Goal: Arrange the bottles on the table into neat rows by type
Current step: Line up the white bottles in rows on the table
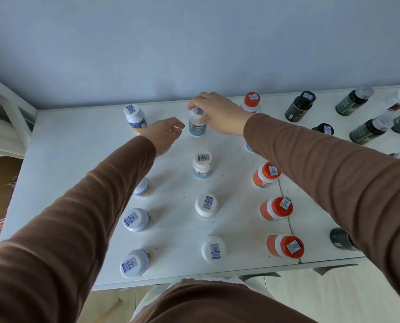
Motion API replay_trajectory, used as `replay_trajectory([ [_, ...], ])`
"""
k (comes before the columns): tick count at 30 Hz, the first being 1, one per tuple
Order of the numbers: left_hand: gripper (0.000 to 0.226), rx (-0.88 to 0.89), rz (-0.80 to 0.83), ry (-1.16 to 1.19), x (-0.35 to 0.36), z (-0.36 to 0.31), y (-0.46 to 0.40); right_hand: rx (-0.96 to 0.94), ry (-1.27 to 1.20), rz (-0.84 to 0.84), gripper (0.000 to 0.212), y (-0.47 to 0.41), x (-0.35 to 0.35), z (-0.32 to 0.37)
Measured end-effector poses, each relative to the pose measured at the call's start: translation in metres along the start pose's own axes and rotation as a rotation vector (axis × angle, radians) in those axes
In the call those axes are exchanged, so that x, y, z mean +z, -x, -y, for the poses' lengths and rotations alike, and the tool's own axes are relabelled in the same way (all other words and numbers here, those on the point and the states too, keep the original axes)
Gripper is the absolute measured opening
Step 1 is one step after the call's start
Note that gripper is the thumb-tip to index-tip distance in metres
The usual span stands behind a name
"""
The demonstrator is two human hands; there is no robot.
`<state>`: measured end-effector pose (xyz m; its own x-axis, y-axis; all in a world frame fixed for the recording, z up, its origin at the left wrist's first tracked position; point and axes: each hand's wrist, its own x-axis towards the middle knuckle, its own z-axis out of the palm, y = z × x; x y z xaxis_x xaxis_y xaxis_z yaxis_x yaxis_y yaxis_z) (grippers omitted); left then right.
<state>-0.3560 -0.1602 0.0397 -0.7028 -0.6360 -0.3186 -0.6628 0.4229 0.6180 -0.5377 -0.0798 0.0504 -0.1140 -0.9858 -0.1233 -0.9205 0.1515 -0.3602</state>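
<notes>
White table (77, 159), rows half-formed; right hand (214, 113) pinches blue-label bottle (197, 125) by its cap, left hand (165, 134) loosely open, empty. Risk: sleeves toppling neighbouring bottles

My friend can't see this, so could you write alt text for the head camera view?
A person's right hand has its grip on the cap of a blue-labelled bottle at the far end of the middle row on a white table, while the left hand hovers beside it, loosely curled. White-capped and orange bottles stand in columns; dark bottles lie scattered right.
</notes>
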Motion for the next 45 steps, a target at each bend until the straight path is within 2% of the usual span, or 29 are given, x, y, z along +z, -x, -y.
replay_trajectory([
  [8, 0.029, 0.012, -0.010, -0.038, -0.005, -0.001, 0.012, 0.055, -0.014, -0.050, 0.056, 0.004, 0.007, 0.009],
  [14, 0.030, 0.075, -0.033, -0.102, -0.011, -0.008, 0.031, 0.058, 0.011, -0.150, 0.044, 0.044, -0.006, 0.014],
  [19, 0.032, 0.233, -0.083, -0.223, -0.008, -0.029, 0.056, 0.093, 0.000, -0.181, 0.036, 0.098, -0.014, 0.022],
  [30, 0.031, 0.407, -0.153, -0.325, 0.036, -0.084, 0.124, 0.103, -0.007, -0.233, 0.029, 0.223, -0.038, 0.017],
  [39, 0.032, 0.306, -0.229, -0.399, 0.111, -0.128, 0.198, -0.008, -0.073, -0.183, 0.027, 0.318, -0.019, -0.025],
  [45, 0.031, 0.192, -0.231, -0.385, 0.171, -0.123, 0.243, -0.022, -0.138, -0.152, 0.028, 0.372, 0.013, -0.040],
])
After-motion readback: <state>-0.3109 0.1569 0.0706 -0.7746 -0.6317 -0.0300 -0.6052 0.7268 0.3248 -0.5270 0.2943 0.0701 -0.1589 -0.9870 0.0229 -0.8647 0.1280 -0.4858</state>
